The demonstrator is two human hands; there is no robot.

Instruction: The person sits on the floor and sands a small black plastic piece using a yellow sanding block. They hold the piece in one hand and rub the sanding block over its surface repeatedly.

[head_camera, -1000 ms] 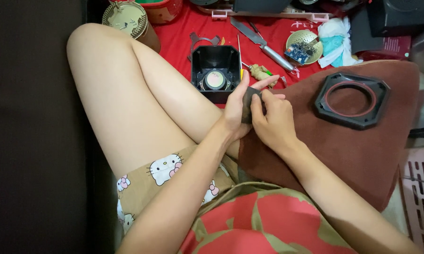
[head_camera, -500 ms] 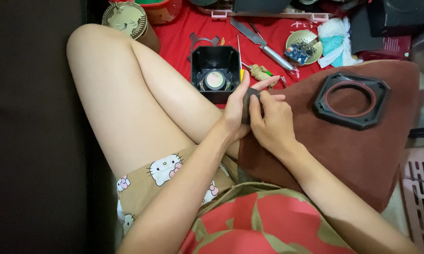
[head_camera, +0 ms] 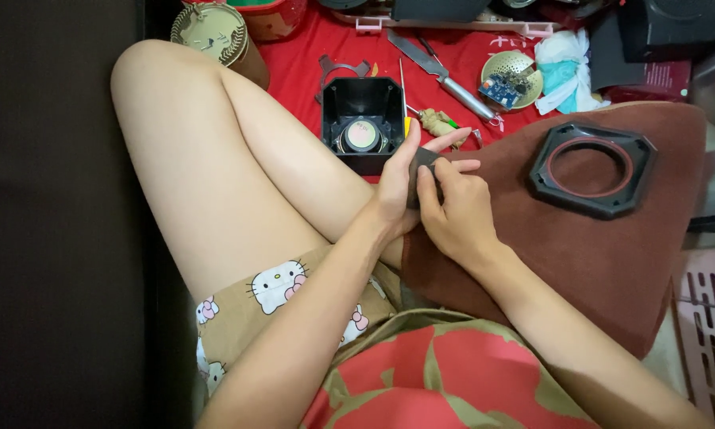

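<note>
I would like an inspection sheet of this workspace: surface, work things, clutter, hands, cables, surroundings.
Surface: red cloth on the floor; a brown pad over the lap.
Work things: small dark part held between both hands; open black speaker box just beyond them; black ring frame lying on the pad.
Clutter: knife, gold dish with a blue circuit board, crumpled tissue, round tin.
Hands: left hand and right hand, both closed on the dark part.
Cables: nothing seen.
Surroundings: pink slotted crate on the right.
</note>
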